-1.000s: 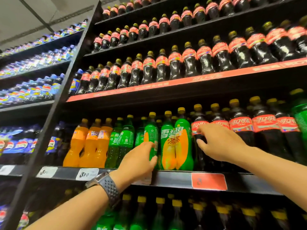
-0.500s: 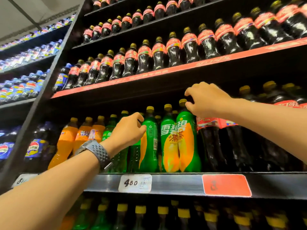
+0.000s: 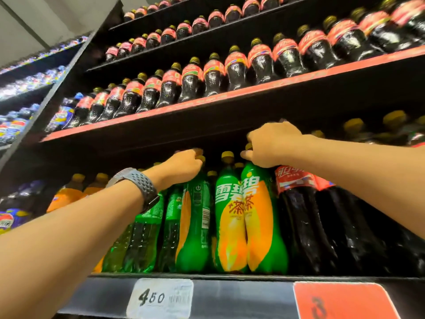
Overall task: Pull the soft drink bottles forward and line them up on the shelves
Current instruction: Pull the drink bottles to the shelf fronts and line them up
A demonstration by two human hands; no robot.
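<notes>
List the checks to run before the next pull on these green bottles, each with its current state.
1. The left hand grips the top of the green plastic bottle with its barcode facing out: ok.
2. The right hand grips the top of the green bottle with the orange-and-yellow label: ok.
3. The left bottle's front label faces the aisle: not ok, it is turned sideways.
4. Both bases sit flush with the black shelf edge: cannot tell.
5. The knuckles have room under the red-edged shelf above: cannot tell.

Arms raised, left hand (image 3: 184, 165) and right hand (image 3: 271, 146) curled, gripping.
</notes>
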